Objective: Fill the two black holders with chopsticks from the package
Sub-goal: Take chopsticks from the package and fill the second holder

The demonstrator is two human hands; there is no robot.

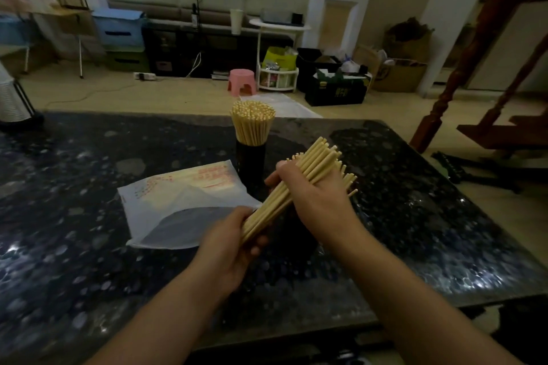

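Both hands hold one thick bundle of pale wooden chopsticks (318, 158) slanted over the dark table. My left hand (234, 237) grips the bundle's lower end, and my right hand (314, 195) is wrapped round its middle. Behind them a black holder (250, 163) stands upright, packed with chopsticks (252, 121) that fan out at the top. The flat, mostly empty package (178, 201) lies on the table to the left of the hands. A second dark holder seems to stand under the bundle, mostly hidden by my hands.
The dark speckled stone table (89, 231) has its far edge just behind the filled holder and its right edge near a wooden stair post (444, 98). Beyond are a pink stool (241, 80), boxes and shelves on the floor.
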